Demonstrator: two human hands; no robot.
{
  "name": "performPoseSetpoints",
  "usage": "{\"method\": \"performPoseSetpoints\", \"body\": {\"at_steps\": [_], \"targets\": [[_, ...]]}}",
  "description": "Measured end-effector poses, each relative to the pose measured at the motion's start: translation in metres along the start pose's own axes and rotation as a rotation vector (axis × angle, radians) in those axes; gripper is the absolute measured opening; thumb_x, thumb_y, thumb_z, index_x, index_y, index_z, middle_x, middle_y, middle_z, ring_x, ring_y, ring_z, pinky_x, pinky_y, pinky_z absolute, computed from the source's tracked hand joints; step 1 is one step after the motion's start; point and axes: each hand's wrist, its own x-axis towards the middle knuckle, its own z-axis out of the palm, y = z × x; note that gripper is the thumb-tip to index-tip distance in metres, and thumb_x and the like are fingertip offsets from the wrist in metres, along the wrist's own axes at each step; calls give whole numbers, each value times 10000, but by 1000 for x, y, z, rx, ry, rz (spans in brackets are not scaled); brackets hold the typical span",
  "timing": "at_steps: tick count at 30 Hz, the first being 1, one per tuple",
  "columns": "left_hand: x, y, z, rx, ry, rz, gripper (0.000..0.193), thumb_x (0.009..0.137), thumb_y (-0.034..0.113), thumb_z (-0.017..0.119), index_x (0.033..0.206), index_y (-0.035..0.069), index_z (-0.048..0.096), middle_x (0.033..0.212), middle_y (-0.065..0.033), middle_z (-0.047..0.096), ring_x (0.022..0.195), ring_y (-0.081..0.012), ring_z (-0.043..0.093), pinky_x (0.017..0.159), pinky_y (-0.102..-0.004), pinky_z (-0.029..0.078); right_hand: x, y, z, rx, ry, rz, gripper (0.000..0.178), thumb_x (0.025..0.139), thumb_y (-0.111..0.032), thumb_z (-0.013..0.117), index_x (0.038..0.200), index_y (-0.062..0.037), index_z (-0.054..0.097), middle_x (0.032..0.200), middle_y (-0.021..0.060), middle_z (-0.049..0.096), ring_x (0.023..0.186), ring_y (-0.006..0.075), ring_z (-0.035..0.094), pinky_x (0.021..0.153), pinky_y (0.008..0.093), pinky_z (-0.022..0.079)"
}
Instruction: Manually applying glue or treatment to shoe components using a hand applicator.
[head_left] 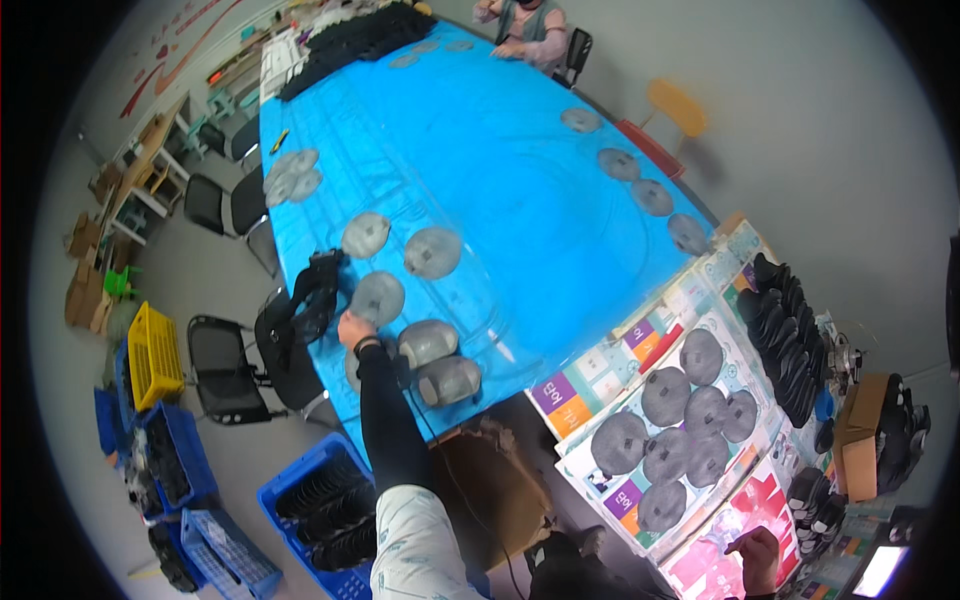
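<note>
My left hand (355,329) reaches over the blue-covered table (520,200) and grips the near edge of a round grey piece (378,298) with a small dark mark at its middle. Close to it lie two more flat round grey pieces, one (366,235) farther off and one (432,253) to its right. Two shinier, domed grey pieces (428,343) sit to the right of my wrist. At the lower right, my right hand (757,560) is closed above a pink-and-white printed sheet (715,550). A small dark tip shows at its fingers; I cannot make out what it is.
Several grey pieces (665,396) lie on a printed board at the right, beside stacked black curved parts (780,335). A blue crate (320,510) of black parts and a cardboard box (490,485) are below the table. A person (530,35) sits at the far end.
</note>
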Motion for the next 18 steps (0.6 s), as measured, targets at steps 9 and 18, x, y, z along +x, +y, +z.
{"method": "performPoseSetpoints", "body": {"at_steps": [9,18], "targets": [[-6,48,-28,87,-36,-181,551,953,252,555,1423,-17,457,1226,-281,642,1108,-494,608,969,-538,478,4,13,0,145,41,21,77,843,-46,521,812,15,558,735,119,615,716,234,630,784,371,522],[-159,128,-138,-507,-243,84,457,892,37,619,1334,-34,526,1219,-173,617,1071,-267,611,955,-382,478,-2,43,-26,197,100,33,69,808,-5,526,804,29,587,758,140,659,723,223,659,757,344,540]]}}
